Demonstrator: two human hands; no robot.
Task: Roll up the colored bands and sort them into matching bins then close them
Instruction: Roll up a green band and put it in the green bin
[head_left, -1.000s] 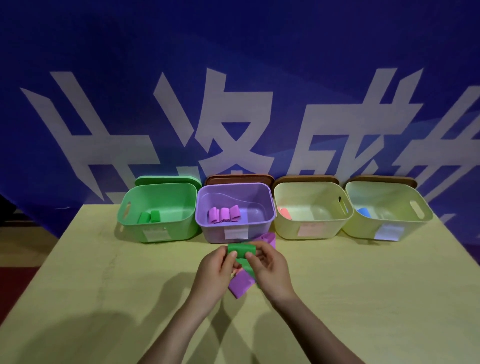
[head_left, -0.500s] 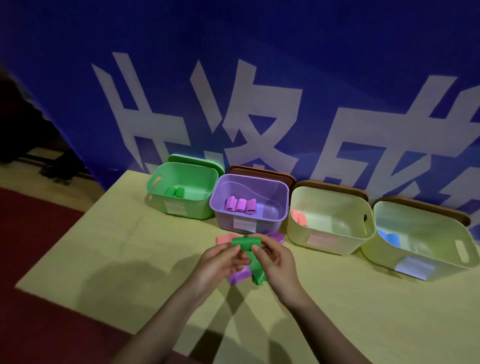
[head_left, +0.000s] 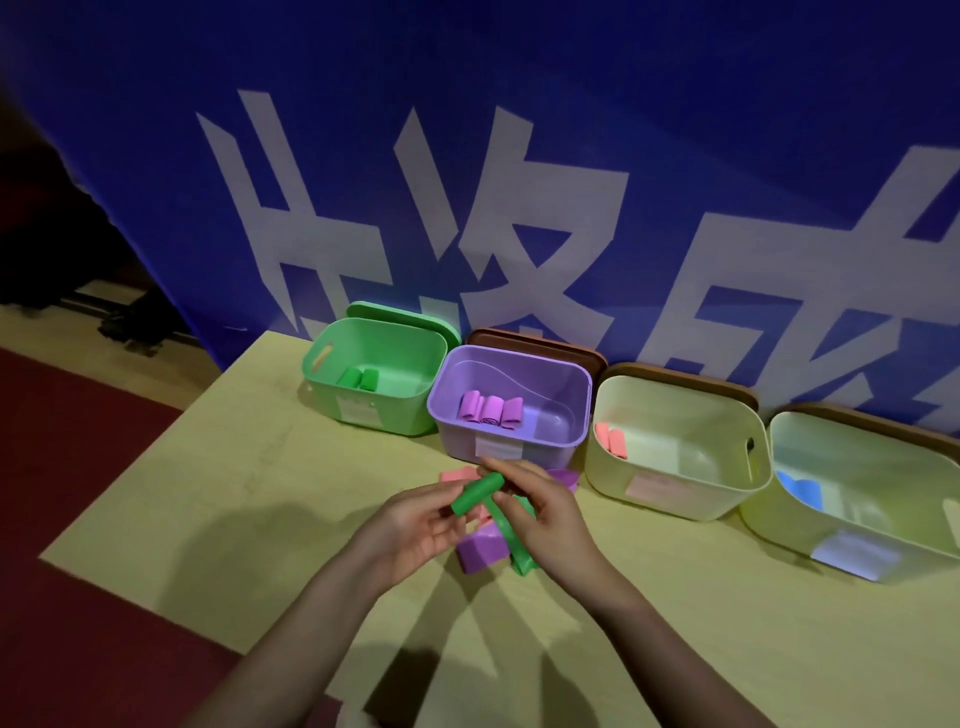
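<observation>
A green band (head_left: 475, 495) is partly rolled between both hands; its loose tail hangs down to the table. My left hand (head_left: 415, 525) pinches the roll's lower end and my right hand (head_left: 540, 512) pinches its upper end. Under them lie a purple band (head_left: 480, 551) and a pink band (head_left: 457, 474). Along the back stand an open green bin (head_left: 415, 421) with two green rolls, a purple bin (head_left: 561, 447) with three purple rolls, a pale yellow bin (head_left: 680, 499) with pink rolls, and another pale bin (head_left: 769, 525) with a blue roll (head_left: 802, 491).
Lids lean behind the bins: a green lid (head_left: 405, 314) and brown lids (head_left: 540, 345). A blue banner with white characters (head_left: 467, 208) rises right behind them. The table's left edge (head_left: 135, 467) drops to a dark red floor.
The view has swung left and tilted. The green roll has turned from level to slanted between my hands, and its tail hangs lower.
</observation>
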